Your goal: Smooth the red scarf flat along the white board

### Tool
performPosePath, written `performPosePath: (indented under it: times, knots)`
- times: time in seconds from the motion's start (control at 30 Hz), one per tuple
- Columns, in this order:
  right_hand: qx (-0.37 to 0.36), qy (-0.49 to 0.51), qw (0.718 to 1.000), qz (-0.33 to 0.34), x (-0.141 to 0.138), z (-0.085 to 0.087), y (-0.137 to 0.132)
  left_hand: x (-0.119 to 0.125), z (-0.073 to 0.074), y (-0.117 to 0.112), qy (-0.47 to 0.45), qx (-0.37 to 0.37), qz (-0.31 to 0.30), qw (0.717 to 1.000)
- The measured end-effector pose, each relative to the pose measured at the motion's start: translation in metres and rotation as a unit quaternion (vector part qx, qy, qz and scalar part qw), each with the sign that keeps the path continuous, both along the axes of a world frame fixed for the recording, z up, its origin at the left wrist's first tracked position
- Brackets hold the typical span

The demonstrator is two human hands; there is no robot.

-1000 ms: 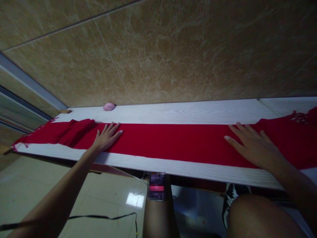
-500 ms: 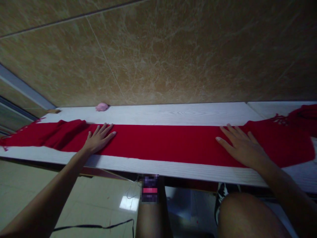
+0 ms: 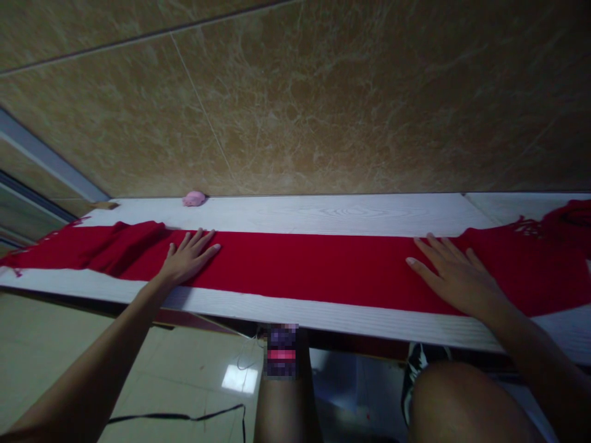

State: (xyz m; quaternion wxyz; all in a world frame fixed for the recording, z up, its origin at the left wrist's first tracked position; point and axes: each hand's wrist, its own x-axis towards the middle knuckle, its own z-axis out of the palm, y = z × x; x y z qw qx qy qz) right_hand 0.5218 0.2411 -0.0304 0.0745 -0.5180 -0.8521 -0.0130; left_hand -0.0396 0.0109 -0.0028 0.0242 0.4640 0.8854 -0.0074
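A long red scarf (image 3: 305, 264) lies stretched lengthwise along a narrow white wooden table (image 3: 332, 215). My left hand (image 3: 187, 261) rests flat on the scarf left of centre, fingers spread. My right hand (image 3: 455, 277) rests flat on it further right, fingers spread as well. The scarf is rumpled at its left part (image 3: 124, 246), and its fringed right end (image 3: 535, 231) is bunched near the table's right side.
A small pink lump (image 3: 194, 198) sits at the table's back edge by the brown marbled wall (image 3: 323, 111). My knees (image 3: 462, 400) show below the table front. A black cable (image 3: 184, 416) lies on the tiled floor at lower left.
Both hands stay flat on the scarf in nearly the same places. The view has shifted slightly; the scarf looks much the same.
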Motion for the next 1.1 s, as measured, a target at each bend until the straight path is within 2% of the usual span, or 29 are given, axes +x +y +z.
performPosePath:
  times: [0.27,0.63,1.1]
  knots:
    - [-0.001,-0.001,1.000,0.001,0.0005,-0.0015,0.0014,0.0082,0.0045,0.0009,-0.020,-0.003,0.017,1.000]
    - [-0.017,-0.006,1.000,-0.002,-0.0023,0.0048,-0.0023,0.0048,0.0021,0.0008,-0.009,0.000,0.015,1.000]
    - [-0.009,-0.003,1.000,0.000,-0.0017,0.0025,-0.0017,0.0038,0.0012,0.0003,0.006,-0.009,0.006,1.000]
